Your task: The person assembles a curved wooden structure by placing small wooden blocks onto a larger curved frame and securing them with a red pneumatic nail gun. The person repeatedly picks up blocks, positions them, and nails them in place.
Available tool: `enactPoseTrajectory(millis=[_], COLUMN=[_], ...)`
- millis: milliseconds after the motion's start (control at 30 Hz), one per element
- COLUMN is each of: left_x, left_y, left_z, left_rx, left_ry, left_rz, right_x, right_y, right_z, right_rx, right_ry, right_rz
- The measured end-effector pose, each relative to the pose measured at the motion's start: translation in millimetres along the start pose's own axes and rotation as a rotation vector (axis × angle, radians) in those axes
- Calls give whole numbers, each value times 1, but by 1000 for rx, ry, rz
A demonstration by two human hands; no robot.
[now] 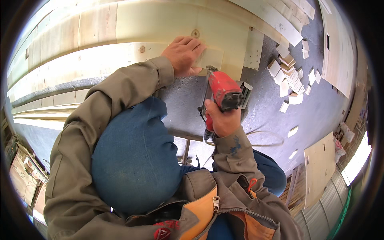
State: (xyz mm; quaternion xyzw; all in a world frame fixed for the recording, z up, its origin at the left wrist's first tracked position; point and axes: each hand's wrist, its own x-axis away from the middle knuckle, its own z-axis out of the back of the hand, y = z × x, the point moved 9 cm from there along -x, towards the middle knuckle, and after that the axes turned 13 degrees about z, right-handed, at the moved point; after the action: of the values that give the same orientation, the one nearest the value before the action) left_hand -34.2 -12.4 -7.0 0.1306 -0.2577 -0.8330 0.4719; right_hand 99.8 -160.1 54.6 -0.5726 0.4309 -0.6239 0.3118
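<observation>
My right hand (225,119) is wrapped round the handle of a red nail gun (225,89). Its nose end meets the near edge of the wood beside my left hand. My left hand (185,56) lies flat with fingers stretched out, pressing a small pale wood piece (211,59) against a wide wooden panel (160,20). The panel has a dark knot just beyond my fingers. A hose (268,135) curves away over the floor to the right of the gun. My palm hides part of the small piece, and the exact contact under the gun's nose cannot be made out.
Several small wood blocks (289,78) lie heaped on the grey floor (260,96) to the right. Long boards (44,112) lie at the left. A large panel (339,48) stands at the far right, with another sheet (320,170) nearer. My bent knee (134,156) is close below the work.
</observation>
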Motion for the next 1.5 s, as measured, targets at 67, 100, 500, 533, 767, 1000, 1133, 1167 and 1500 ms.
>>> enactPoseTrajectory(millis=[67, 100, 500, 533, 767, 1000, 1133, 1167, 1500], left_x=[2, 2, -2, -2, -2, -3, -3, -3, -2], left_y=[-2, -1, 0, 1, 1, 1, 1, 1, 0], left_z=[0, -1, -6, -6, -6, -4, -3, -4, -4], left_rx=[-26, -33, -55, -49, -69, -18, -19, -18, -18], left_ry=[6, 10, 13, 9, 21, 47, 46, 44, 59], left_rz=[-8, -18, -71, -69, -74, -61, -61, -60, -60], right_x=[-2, -2, -13, -15, -25, -26, -27, -27, -32], right_y=[9, 14, 46, 47, 44, 49, 51, 51, 47], right_z=[-10, -13, -22, -21, -25, -26, -26, -26, -28], right_rx=[34, 74, 220, 245, 279, 262, 264, 257, 301], right_ry=[-4, -5, 0, -2, -26, -22, -25, -24, -61], right_rz=[86, 137, 97, 96, 114, 94, 99, 100, 84])
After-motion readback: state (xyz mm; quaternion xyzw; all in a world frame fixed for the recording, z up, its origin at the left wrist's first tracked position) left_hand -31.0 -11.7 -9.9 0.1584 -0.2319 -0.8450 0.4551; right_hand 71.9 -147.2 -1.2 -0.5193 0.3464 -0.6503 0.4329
